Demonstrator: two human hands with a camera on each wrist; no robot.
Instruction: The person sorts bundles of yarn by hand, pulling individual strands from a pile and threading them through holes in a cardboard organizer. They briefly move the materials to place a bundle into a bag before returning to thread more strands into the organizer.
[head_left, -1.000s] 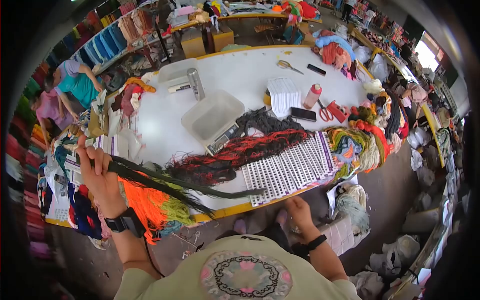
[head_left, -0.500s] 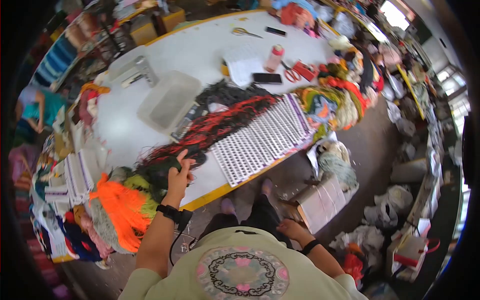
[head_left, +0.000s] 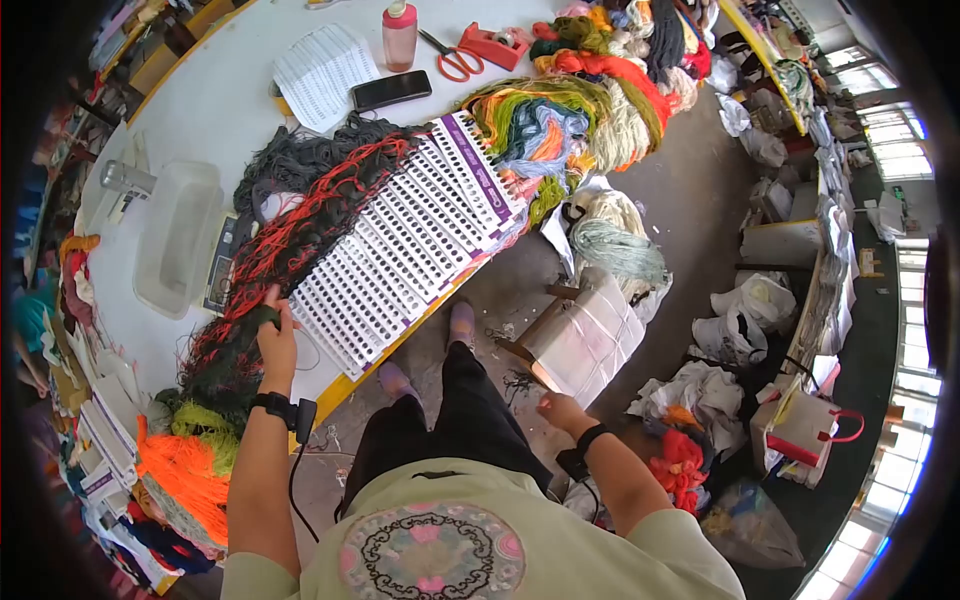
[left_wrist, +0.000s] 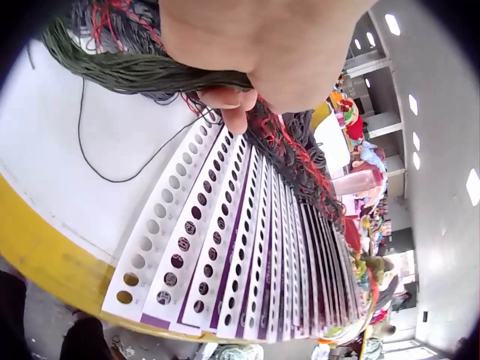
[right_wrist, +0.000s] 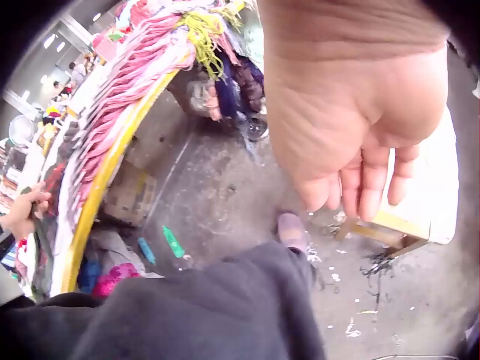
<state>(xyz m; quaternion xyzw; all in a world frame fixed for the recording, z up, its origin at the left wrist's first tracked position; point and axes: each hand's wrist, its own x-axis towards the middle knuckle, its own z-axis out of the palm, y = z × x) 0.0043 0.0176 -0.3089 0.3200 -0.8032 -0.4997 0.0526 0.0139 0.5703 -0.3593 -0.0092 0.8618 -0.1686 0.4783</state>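
My left hand [head_left: 278, 345] is low over the table, beside the left end of a row of white cards with punched holes [head_left: 375, 255]. In the left wrist view its curled fingers [left_wrist: 234, 116] grip a dark green hank of yarn [left_wrist: 124, 73], with one loose strand looping over the tabletop. Black yarn mixed with red strands [head_left: 300, 225] lies along the cards' far side. My right hand [head_left: 565, 412] hangs by my side, away from the table. The right wrist view shows its fingers [right_wrist: 371, 180] loosely extended, holding nothing.
A clear plastic bin [head_left: 178, 240], a black phone [head_left: 392, 90], red-handled scissors [head_left: 460, 64] and a pink bottle [head_left: 399, 38] stand or lie on the table. Orange yarn [head_left: 185, 475] hangs over its near left edge. A wrapped box [head_left: 590, 335] stands on the floor at right.
The left hand came down from above the table's left end, bringing the dark green hank rightward to the cards. The head view turned right. The right hand still hangs at my side.
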